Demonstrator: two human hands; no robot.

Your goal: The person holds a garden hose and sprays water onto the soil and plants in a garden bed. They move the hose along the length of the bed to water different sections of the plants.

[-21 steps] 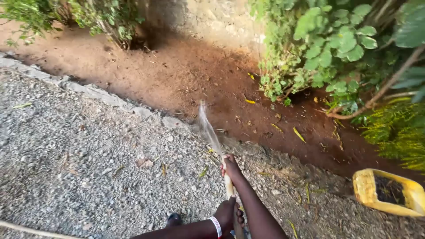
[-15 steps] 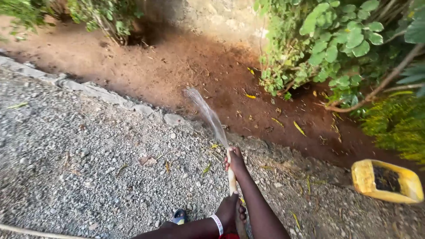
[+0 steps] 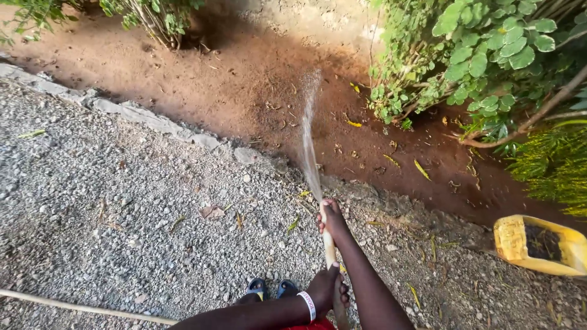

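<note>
The person holds a pale hose [image 3: 329, 244] in both hands, and it runs up the middle of the lower frame from the body toward the soil. The right hand [image 3: 332, 221] is the forward one, wrapped around the hose right at its open end, with the fingers [image 3: 324, 214] curled shut over the tip. The left hand [image 3: 326, 287] grips the same hose farther back, close to the body, its fingers closed around it; a white wristband [image 3: 308, 305] sits on that wrist.

A thin stream of water [image 3: 309, 140] leaves the hose end at the right hand and arcs away over the stone edging [image 3: 147, 119], landing on the reddish-brown soil bed [image 3: 244, 79] near its far side. The soil looks darker and wet around and below where the water falls.

Below the hands, the toes of 2 blue sandals [image 3: 272, 287] show on the grey gravel [image 3: 122, 214] where the person stands. A second stretch of pale hose or cord [image 3: 85, 308] lies across the gravel at the lower left, well apart from the hands.

At the right, a yellow plastic container [image 3: 538, 244] lies on its side with its cut opening showing dark contents, resting where gravel meets soil. Green leafy shrubs [image 3: 489, 55] hang over the bed at the upper right, and more foliage [image 3: 147, 15] grows at the upper left. Scattered yellow leaves [image 3: 420, 169] lie on the soil.
</note>
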